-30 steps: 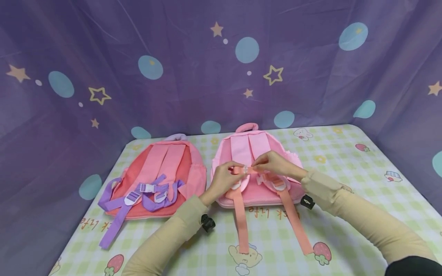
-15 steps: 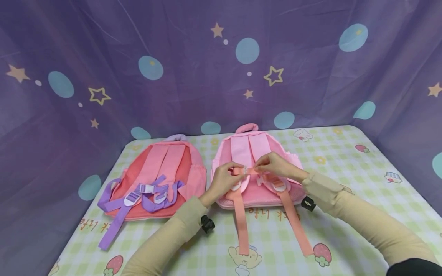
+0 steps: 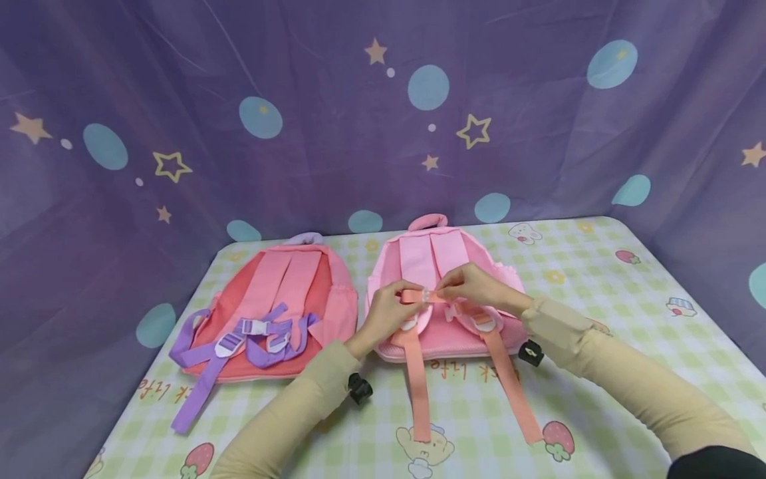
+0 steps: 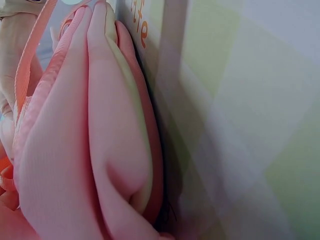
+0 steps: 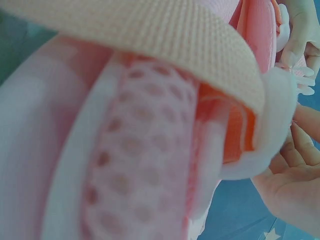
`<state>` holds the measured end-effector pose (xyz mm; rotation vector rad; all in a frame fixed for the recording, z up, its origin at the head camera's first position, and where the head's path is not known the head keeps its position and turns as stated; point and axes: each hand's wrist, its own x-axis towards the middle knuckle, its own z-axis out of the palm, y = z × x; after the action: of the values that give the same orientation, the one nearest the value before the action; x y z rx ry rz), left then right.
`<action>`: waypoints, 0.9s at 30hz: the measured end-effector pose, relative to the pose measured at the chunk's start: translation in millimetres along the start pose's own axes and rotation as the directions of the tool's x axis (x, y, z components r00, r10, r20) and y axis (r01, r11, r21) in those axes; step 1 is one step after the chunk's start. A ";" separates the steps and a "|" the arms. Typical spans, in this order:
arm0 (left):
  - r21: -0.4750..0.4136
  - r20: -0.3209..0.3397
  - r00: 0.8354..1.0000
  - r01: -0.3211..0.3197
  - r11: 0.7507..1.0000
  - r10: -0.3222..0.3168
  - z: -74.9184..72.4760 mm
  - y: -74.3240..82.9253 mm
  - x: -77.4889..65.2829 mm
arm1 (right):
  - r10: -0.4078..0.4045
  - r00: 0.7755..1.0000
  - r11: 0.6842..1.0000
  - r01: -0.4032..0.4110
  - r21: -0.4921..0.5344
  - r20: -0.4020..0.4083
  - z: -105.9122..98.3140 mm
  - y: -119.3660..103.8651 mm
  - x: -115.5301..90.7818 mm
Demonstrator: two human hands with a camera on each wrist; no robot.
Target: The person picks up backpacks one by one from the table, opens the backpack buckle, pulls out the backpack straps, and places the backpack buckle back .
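A pink backpack (image 3: 389, 266) lies straps-up on the table, right of centre. Above its lower back, my left hand (image 3: 387, 313) pinches an orange strap (image 3: 410, 296) between thumb and fingers. My right hand (image 3: 475, 286) pinches the same strap from the other side. Between the two sets of fingertips sits a small whitish plastic buckle piece (image 3: 426, 295) on the strap. A white pronged buckle (image 3: 450, 312) hangs just below the right hand. Two orange strap tails (image 3: 419, 392) run toward the front. The pink bag's side (image 4: 55, 150) fills much of the left wrist view.
Left of it lies a coral-pink backpack (image 3: 341, 313) with purple straps (image 3: 203, 392) and a white clip (image 3: 255, 326). The checked tablecloth (image 3: 604, 299) extends to the right and front. Behind the table hangs a purple curtain (image 3: 335, 173) with stars and blue ovals.
My right fingertips have shifted slightly left, closer to the whitish buckle piece. The left hand and both backpacks have stayed put.
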<state>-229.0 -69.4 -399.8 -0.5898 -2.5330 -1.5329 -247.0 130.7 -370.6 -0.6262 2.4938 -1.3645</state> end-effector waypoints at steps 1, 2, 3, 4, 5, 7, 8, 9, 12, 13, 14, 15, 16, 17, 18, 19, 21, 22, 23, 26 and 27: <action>-0.002 0.000 1.000 0.005 1.000 -0.005 0.1 -0.1 -0.3 | -0.005 1.000 1.000 0.005 0.001 -0.004 0.8 0.5 0.6; -0.004 -0.001 1.000 0.010 1.000 -0.010 0.1 -0.2 -0.6 | -0.011 1.000 1.000 0.011 0.006 -0.006 1.7 1.0 1.2; -0.009 0.002 1.000 0.013 1.000 -0.013 0.1 -0.2 -0.9 | -0.017 1.000 1.000 0.017 0.011 -0.007 2.7 1.5 1.8; -0.014 0.005 1.000 0.018 1.000 -0.018 0.2 -0.2 -1.2 | -0.022 1.000 1.000 0.022 0.018 -0.006 3.6 1.9 2.2; -0.018 0.009 1.000 0.019 1.000 -0.019 0.1 0.1 -1.6 | -0.036 0.999 0.999 0.036 0.021 -0.006 4.5 2.5 2.6; -0.021 0.015 1.000 0.018 1.000 -0.017 0.4 0.1 -2.0 | -0.048 0.999 0.998 0.048 0.031 -0.004 6.0 2.4 2.8; -0.019 0.016 1.000 0.016 1.000 -0.016 0.6 0.3 -2.1 | -0.051 0.999 0.998 0.051 0.036 -0.002 6.8 2.0 2.6; -0.018 0.018 1.000 0.016 1.000 -0.015 0.6 0.5 -2.3 | -0.052 0.999 0.998 0.052 0.040 -0.001 7.3 1.3 2.4; -0.007 0.009 1.000 0.016 1.000 -0.016 0.8 0.8 -2.2 | -0.048 0.999 0.998 0.048 0.049 -0.001 7.8 -0.9 1.7; -0.007 0.007 1.000 0.015 1.000 -0.015 0.7 1.0 -2.1 | -0.046 0.999 0.998 0.046 0.050 -0.001 7.7 -1.0 1.7; -0.008 0.006 1.000 0.015 1.000 -0.014 0.6 1.1 -2.0 | -0.041 0.999 0.998 0.041 0.052 -0.001 7.4 -1.0 1.9; -0.011 0.005 1.000 0.013 1.000 -0.013 0.6 1.0 -1.8 | -0.037 0.999 0.998 0.037 0.051 0.000 7.0 -1.1 2.0; -0.013 0.004 1.000 0.011 1.000 -0.011 0.4 1.1 -1.6 | -0.033 0.999 0.998 0.033 0.049 -0.001 6.5 -0.6 2.3; -0.016 0.004 1.000 0.009 1.000 -0.009 0.3 1.1 -1.5 | -0.028 1.000 0.999 0.028 0.045 0.001 5.8 -0.2 2.5; -0.017 0.004 1.000 0.005 1.000 -0.005 0.1 1.1 -1.3 | -0.026 1.000 0.999 0.026 0.038 0.003 4.9 0.2 2.5; -0.016 0.003 1.000 0.002 1.000 -0.002 0.0 1.2 -1.2 | -0.020 1.000 0.999 0.019 0.030 0.002 4.2 0.2 2.4; -0.013 -0.001 1.000 -0.003 1.000 0.003 -0.2 1.3 -0.8 | 0.008 1.000 1.000 -0.008 0.026 0.002 2.6 -0.6 1.5; -0.010 -0.004 1.000 -0.005 1.000 0.005 -0.4 1.5 -0.8 | 0.019 1.000 1.000 -0.019 0.024 0.003 1.9 -0.4 1.2; -0.008 -0.006 1.000 -0.007 1.000 0.007 -0.5 1.5 -0.7 | 0.029 1.000 0.999 -0.029 0.023 0.005 1.1 -0.7 0.6; -0.004 -0.009 1.000 -0.014 1.000 0.014 -0.8 1.4 -0.4 | 0.043 0.999 0.999 -0.043 0.023 0.006 -0.7 0.8 -0.6; -0.008 -0.009 1.000 -0.016 1.000 0.016 -1.0 1.2 -0.3 | 0.035 0.999 0.999 -0.035 0.021 0.009 -1.2 1.7 -0.9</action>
<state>-228.4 -69.8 -398.4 -0.6015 -2.5104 -1.5378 -247.1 132.8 -371.4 -0.5800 2.4685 -1.3708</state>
